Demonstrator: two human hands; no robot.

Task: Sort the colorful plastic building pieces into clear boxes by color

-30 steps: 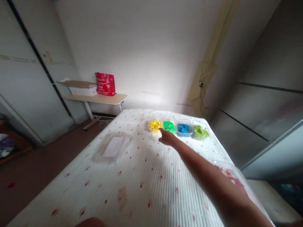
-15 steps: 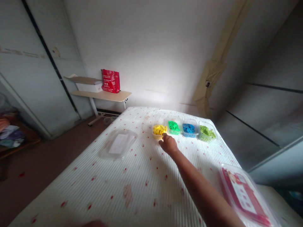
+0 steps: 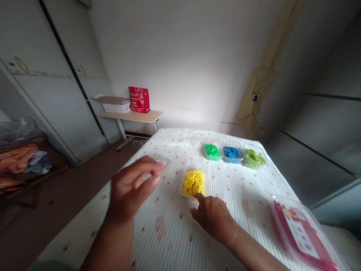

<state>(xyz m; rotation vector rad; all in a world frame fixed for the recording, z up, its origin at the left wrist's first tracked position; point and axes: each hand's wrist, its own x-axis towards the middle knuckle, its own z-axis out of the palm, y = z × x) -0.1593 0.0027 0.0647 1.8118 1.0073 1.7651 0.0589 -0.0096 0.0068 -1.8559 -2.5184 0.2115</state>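
A clear plastic tub (image 3: 182, 188) full of yellow flower-patterned pieces (image 3: 194, 181) sits mid-table, apart from the other tubs. My right hand (image 3: 214, 216) is at its near edge, index finger hooked on the rim and thumb held apart below. My left hand (image 3: 132, 188) is raised to the left of this tub, fingers curved, with a gap between thumb and forefinger and nothing visible inside. Behind the left fingertips shows a corner of a clear plastic lid or tray (image 3: 163, 159); the hand hides most of it.
Tubs of green pieces (image 3: 212, 151), blue pieces (image 3: 231, 153) and light-green pieces (image 3: 254, 157) stand in a row at the back right. A large clear box with pink contents (image 3: 304, 231) lies at the right edge. Beyond the table, a side desk (image 3: 146, 116) holds a red bag (image 3: 139, 99).
The yellow tub has come towards me, away from the row, with my right hand at its edge. My left hand has risen into view from the bottom. The view has shifted slightly left.
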